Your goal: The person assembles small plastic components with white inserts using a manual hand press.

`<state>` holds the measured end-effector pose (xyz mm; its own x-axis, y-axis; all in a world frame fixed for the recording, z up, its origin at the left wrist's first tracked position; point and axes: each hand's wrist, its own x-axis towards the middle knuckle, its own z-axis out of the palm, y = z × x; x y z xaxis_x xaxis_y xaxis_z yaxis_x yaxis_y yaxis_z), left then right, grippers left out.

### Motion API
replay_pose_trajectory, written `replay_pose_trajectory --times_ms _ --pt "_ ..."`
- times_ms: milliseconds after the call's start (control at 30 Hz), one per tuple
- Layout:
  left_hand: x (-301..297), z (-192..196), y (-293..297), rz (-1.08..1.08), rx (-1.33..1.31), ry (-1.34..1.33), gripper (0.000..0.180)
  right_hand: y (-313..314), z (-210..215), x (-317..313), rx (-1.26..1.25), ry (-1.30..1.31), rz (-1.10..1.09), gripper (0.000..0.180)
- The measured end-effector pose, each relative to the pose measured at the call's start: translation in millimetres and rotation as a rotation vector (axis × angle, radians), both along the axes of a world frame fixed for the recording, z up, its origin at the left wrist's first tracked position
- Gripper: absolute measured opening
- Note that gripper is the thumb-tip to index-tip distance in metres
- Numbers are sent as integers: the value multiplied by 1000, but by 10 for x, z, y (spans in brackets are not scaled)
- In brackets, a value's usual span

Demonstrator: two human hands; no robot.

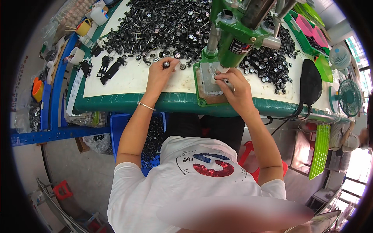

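Note:
My left hand (160, 77) is closed on a small black toy wheel (166, 65), held just above the white tabletop. My right hand (237, 88) reaches under the head of a green bench press (235, 46). Its fingers pinch at a small round piece over the grey plate on the press base (202, 93); the fingers partly hide that piece, so its kind is unclear. Close to my left hand, several wheels on thin metal axles (182, 66) lie scattered. Behind both hands spreads a large heap of black wheels with axles (163, 31).
Loose black wheels (266, 64) lie right of the press. Black toy chassis parts (110, 70) are at the left. A black cloth item (311, 83) hangs over the right edge near a green fan (349, 98). Below the table, a blue bin (118, 130) holds small black parts.

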<state>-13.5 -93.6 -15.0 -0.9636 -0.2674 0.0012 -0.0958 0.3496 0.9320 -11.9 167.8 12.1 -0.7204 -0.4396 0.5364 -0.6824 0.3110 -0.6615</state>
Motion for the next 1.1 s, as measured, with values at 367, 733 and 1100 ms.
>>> replay_pose_trajectory --times_ms 367,733,1100 --pt "-96 3 111 -208 -234 -39 15 38 -140 51 -135 -275 -19 33" --pt "37 -8 61 -94 -550 144 27 407 37 21 -193 -223 -32 33" --pt "129 387 401 -191 356 38 18 810 524 -427 -483 -300 -275 28"
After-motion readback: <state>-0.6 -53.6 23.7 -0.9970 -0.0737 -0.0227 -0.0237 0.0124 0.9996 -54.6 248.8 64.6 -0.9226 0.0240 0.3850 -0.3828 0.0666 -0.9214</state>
